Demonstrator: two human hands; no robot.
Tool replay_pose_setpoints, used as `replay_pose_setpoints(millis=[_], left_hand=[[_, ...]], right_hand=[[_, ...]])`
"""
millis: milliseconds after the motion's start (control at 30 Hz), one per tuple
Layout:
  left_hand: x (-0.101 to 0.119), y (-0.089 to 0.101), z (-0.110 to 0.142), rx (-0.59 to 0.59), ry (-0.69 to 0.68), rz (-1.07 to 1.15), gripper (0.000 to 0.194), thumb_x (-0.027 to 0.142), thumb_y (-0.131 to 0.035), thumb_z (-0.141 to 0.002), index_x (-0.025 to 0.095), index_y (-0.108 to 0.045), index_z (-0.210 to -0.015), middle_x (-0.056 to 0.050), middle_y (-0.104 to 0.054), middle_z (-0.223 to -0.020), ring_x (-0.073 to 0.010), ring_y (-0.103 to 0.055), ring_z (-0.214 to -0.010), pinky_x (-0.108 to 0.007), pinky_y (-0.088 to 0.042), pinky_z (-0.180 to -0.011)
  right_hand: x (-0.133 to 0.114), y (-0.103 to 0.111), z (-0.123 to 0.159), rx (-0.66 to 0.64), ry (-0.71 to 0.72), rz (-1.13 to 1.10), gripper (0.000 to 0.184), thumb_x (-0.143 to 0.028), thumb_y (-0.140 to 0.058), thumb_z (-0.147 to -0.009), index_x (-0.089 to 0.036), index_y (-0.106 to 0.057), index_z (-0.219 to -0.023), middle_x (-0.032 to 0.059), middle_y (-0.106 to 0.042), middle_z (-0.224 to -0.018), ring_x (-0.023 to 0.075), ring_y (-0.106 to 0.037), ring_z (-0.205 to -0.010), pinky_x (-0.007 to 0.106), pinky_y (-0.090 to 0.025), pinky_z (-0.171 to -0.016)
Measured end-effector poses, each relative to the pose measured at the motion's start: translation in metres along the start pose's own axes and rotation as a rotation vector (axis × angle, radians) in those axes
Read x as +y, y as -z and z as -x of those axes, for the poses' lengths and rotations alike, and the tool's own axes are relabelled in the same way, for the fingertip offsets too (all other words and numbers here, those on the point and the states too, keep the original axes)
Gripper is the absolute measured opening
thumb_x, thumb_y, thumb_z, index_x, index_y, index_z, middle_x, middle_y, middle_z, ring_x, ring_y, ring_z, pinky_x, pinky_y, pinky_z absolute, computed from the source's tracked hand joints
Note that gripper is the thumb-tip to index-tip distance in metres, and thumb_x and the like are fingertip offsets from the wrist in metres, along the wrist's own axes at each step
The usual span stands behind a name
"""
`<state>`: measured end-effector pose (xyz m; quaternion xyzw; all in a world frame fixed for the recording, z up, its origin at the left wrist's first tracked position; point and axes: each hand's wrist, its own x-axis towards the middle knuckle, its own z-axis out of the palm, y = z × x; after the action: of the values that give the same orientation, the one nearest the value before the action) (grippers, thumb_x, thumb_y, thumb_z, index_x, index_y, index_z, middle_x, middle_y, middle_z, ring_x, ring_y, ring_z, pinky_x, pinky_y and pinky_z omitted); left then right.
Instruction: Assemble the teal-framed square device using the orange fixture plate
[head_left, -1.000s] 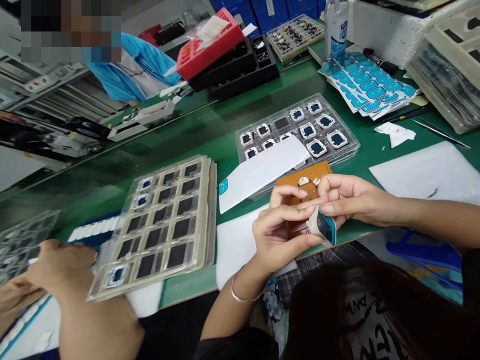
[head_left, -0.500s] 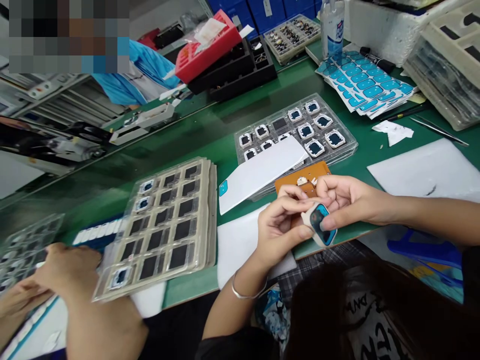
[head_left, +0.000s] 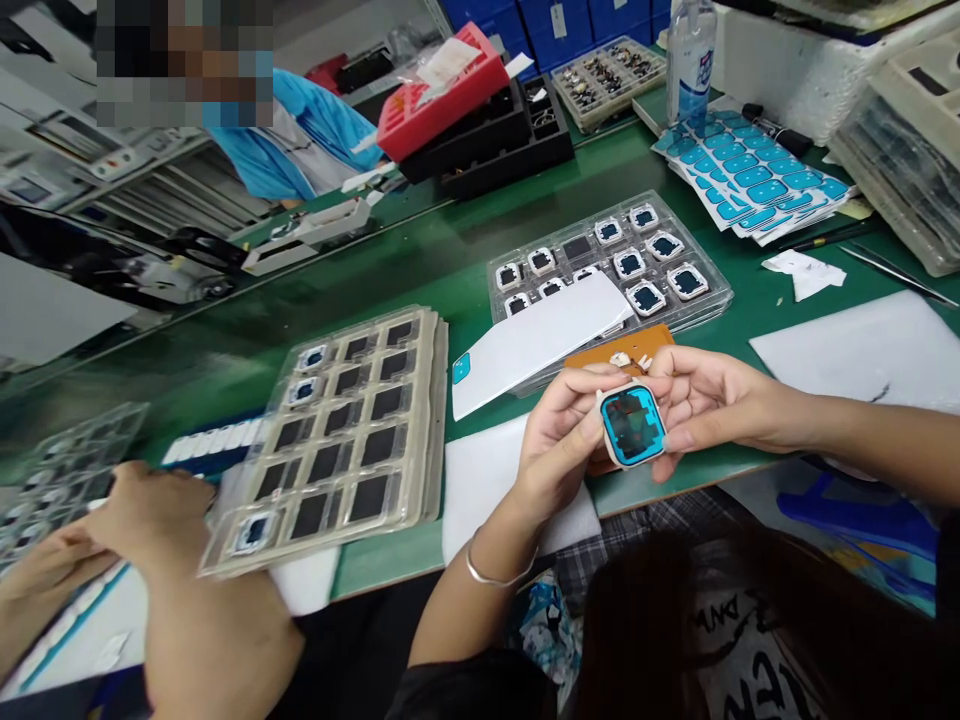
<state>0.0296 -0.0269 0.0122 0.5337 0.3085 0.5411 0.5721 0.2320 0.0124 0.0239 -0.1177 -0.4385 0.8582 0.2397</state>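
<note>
Between both hands, over the bench's front edge, is a white rounded-square watch case (head_left: 631,424). Its face, with a bright blue border around a dark middle, is turned up toward me. My left hand (head_left: 559,440) grips its left side, thumb along the edge and fingers behind. At its lower right corner, my right hand (head_left: 712,405) holds on with thumb and fingers, the fingertips partly hidden. Just behind my hands lies an orange-brown fixture (head_left: 616,348) with small white parts on it. A white sheet (head_left: 544,335) with one blue sticker rests across a clear tray of watch cases (head_left: 724,290).
Left of my hands stands a stack of beige trays (head_left: 431,420) with dark compartments. A co-worker's hands (head_left: 154,510) are at the far left. At the right lie blue sticker sheets (head_left: 754,170), tweezers (head_left: 904,275) and a white foam sheet (head_left: 862,345). A bottle (head_left: 688,65) stands behind.
The watch case has turned from a steep tilt to facing me. My right thumb has moved from across its face to its lower right edge. The whole view has shifted slightly.
</note>
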Motion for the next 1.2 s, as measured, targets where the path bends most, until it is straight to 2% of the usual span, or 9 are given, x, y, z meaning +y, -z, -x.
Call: replay_pose_setpoints(millis=[367, 500, 633, 733, 800, 867, 967, 1100, 1200], left_hand=[[-0.002, 0.002, 0.0, -0.071, -0.038, 0.015, 0.025, 0.044, -0.068, -0.092, 0.027, -0.069, -0.111, -0.005, -0.068, -0.12, -0.0217, -0.066, -0.112, -0.033, -0.055, -0.095], [-0.004, 0.002, 0.001, -0.07, -0.063, -0.049, 0.029, 0.044, -0.063, -0.095, 0.026, -0.07, -0.117, -0.007, -0.066, -0.125, -0.0212, -0.066, -0.112, -0.031, -0.055, -0.096], [-0.005, 0.017, -0.011, -0.105, -0.344, -0.529, 0.032, 0.034, -0.051, -0.102, 0.026, -0.063, -0.131, -0.008, -0.066, -0.128, -0.0213, -0.061, -0.116, -0.036, -0.052, -0.101], [-0.001, 0.046, -0.03, 0.117, -0.644, -1.16, 0.029, 0.029, -0.052, -0.1, 0.023, -0.065, -0.125, -0.008, -0.065, -0.133, -0.0252, -0.054, -0.119, -0.045, -0.043, -0.109], [0.006, 0.068, -0.041, 0.412, -0.517, -1.407, 0.035, 0.033, -0.049, -0.1, 0.017, -0.064, -0.126, -0.013, -0.057, -0.141, -0.0305, -0.048, -0.127, -0.051, -0.038, -0.113], [0.013, 0.086, -0.046, 0.629, -0.106, -1.511, 0.047, 0.038, -0.045, -0.1, 0.011, -0.054, -0.138, -0.016, -0.043, -0.153, -0.0343, -0.039, -0.137, -0.051, -0.035, -0.117], [0.02, 0.1, -0.047, 0.706, 0.446, -1.451, 0.067, 0.047, -0.044, -0.1, 0.006, -0.034, -0.153, -0.021, -0.027, -0.16, -0.041, -0.028, -0.145, -0.053, -0.034, -0.117], [0.023, 0.105, -0.047, 0.675, 0.594, -1.325, 0.086, 0.053, -0.057, -0.093, 0.004, -0.026, -0.156, -0.026, -0.03, -0.157, -0.0453, -0.027, -0.145, -0.053, -0.036, -0.115], [0.022, 0.104, -0.048, 0.63, 0.606, -1.292, 0.08, 0.048, -0.055, -0.096, 0.006, -0.025, -0.156, -0.025, -0.036, -0.155, -0.0411, -0.035, -0.142, -0.047, -0.037, -0.114]], right_hand=[[0.002, -0.001, 0.001, 0.025, 0.04, 0.077, 0.027, -0.024, -0.08, -0.088, -0.015, -0.064, -0.108, 0.0041, -0.071, -0.098, 0.0165, -0.074, -0.084, 0.025, -0.059, -0.083], [0.005, 0.001, 0.001, 0.059, 0.074, 0.156, 0.025, -0.029, -0.082, -0.086, -0.015, -0.066, -0.099, 0.0035, -0.068, -0.094, 0.0154, -0.071, -0.082, 0.028, -0.058, -0.082], [0.001, 0.007, 0.002, 0.136, 0.287, 0.384, 0.022, -0.033, -0.085, -0.081, -0.02, -0.068, -0.082, 0.0014, -0.059, -0.091, 0.0152, -0.063, -0.09, 0.026, -0.054, -0.084], [-0.01, 0.017, 0.002, 0.267, 0.374, 0.471, 0.022, -0.037, -0.087, -0.077, -0.022, -0.07, -0.079, 0.0028, -0.06, -0.105, 0.0189, -0.062, -0.1, 0.03, -0.053, -0.092], [-0.02, 0.026, 0.001, 0.373, 0.371, 0.454, 0.026, -0.041, -0.088, -0.073, -0.023, -0.07, -0.078, 0.0027, -0.062, -0.111, 0.0228, -0.065, -0.102, 0.037, -0.054, -0.096], [-0.029, 0.034, -0.002, 0.447, 0.355, 0.469, 0.032, -0.045, -0.09, -0.067, -0.024, -0.068, -0.077, 0.0026, -0.067, -0.103, 0.0252, -0.068, -0.096, 0.043, -0.054, -0.097], [-0.043, 0.046, -0.011, 0.529, 0.269, 0.583, 0.042, -0.051, -0.092, -0.061, -0.024, -0.062, -0.073, 0.0009, -0.067, -0.088, 0.0258, -0.07, -0.092, 0.045, -0.055, -0.097], [-0.064, 0.061, -0.032, 0.568, 0.148, 0.822, 0.055, -0.062, -0.091, -0.054, -0.023, -0.059, -0.077, 0.0006, -0.065, -0.082, 0.0249, -0.071, -0.085, 0.042, -0.058, -0.091], [-0.085, 0.075, -0.055, 0.58, 0.158, 0.985, 0.062, -0.062, -0.093, -0.048, -0.022, -0.062, -0.084, 0.0023, -0.066, -0.083, 0.0234, -0.069, -0.08, 0.037, -0.059, -0.081]])
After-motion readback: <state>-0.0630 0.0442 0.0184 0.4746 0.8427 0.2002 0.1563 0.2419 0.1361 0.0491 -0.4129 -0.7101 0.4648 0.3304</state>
